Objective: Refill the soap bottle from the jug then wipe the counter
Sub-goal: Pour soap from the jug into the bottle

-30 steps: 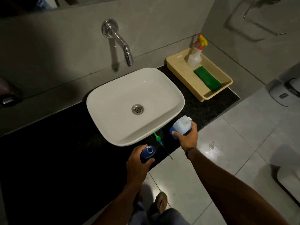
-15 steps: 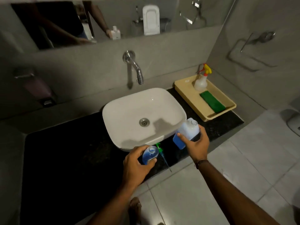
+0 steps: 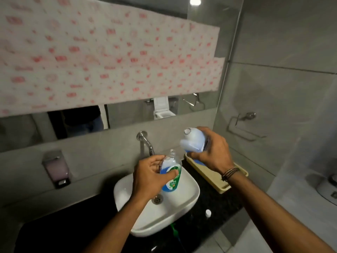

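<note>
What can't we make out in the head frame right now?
Head view:
Tray contents: behind right hand and jug.
Soap bottle label: blurred, partly under left hand grip.
Green pump: mostly behind basin rim, dark.
Mirror: largely covered by patterned paper.

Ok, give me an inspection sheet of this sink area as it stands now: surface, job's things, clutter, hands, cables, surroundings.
Surface: black counter with white basin.
Job's things: soap bottle, neck open, part full of blue liquid, over basin; jug, uncapped, held higher beside it.
Clutter: white cap on counter; green pump at basin's front; beige tray.
Hands: left hand grips soap bottle; right hand grips jug.
Cables: nothing seen.
Surroundings: tap, wall dispenser, paper-covered mirror, towel ring.
</note>
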### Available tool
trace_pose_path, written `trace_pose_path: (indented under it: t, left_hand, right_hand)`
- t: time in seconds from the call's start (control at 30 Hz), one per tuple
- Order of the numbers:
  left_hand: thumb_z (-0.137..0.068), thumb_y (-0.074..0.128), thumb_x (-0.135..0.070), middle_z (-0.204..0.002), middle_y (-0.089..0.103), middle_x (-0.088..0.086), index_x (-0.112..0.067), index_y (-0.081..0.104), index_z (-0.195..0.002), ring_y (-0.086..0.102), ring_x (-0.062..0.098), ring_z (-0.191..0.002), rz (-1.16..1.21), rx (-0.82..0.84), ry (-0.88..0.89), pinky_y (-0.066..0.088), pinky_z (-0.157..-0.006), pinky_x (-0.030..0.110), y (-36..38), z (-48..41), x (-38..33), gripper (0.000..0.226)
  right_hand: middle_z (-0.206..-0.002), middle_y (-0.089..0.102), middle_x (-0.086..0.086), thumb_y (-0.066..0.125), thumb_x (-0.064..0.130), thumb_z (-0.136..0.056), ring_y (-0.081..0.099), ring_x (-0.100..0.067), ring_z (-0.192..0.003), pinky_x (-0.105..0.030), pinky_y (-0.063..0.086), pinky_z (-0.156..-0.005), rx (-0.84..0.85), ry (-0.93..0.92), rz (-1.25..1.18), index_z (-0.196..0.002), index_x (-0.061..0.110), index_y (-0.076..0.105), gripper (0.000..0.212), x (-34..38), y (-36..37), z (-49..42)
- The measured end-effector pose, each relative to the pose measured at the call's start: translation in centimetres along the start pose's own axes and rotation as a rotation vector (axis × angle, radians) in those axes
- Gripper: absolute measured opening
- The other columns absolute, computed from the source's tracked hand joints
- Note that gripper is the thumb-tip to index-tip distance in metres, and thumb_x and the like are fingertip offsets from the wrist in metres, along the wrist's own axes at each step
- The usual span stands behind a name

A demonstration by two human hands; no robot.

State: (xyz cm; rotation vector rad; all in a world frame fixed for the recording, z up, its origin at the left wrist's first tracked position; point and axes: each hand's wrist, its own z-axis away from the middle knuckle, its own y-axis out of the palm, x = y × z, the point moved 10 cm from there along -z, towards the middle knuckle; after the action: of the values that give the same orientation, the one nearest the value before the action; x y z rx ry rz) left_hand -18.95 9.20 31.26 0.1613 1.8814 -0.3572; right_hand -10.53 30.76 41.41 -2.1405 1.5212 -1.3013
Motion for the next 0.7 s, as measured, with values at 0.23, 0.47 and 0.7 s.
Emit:
trace_pose_path:
  t: [0.23, 0.47, 0.7]
  left_hand:
    - [-0.057, 0.1, -0.024, -0.082, 0.078, -0.024, -0.04, 0.074, -0.088, 0.077, 0.003, -0.074, 0.019, 0.052, 0.108, 0.061, -0.061, 0.02, -0.3, -3.2, -5.4, 0.044]
    - [-0.056, 0.1, -0.026, -0.076, 0.075, -0.03, -0.042, 0.073, -0.085, 0.077, 0.001, -0.073, 0.02, 0.069, 0.146, 0.059, -0.059, 0.018, -0.7, -4.1, -7.6, 0.043]
    - [-0.057, 0.098, -0.03, -0.074, 0.075, -0.028, -0.028, 0.078, -0.097, 0.077, 0.0, -0.072, -0.007, 0.067, 0.141, 0.059, -0.058, 0.018, -1.1, -4.4, -7.9, 0.045]
  right_hand:
    - [-0.11, 0.073, 0.006, 0.091, 0.039, -0.052, 0.07, -0.021, -0.093, -0.032, 0.057, -0.077, 0.006, -0.058, 0.209, -0.127, 0.033, 0.06, 0.081, 3.8, -3.1, -3.5]
    - [-0.115, 0.071, 0.005, 0.09, 0.031, -0.057, 0.069, -0.024, -0.097, -0.041, 0.06, -0.078, 0.024, -0.118, 0.343, -0.127, 0.035, 0.056, 0.078, 6.1, -3.7, -4.5]
    - [-0.127, 0.068, 0.0, 0.094, 0.024, -0.06, 0.064, -0.027, -0.111, -0.049, 0.059, -0.089, 0.026, -0.152, 0.394, -0.136, 0.028, 0.055, 0.086, 7.6, -3.6, -5.2]
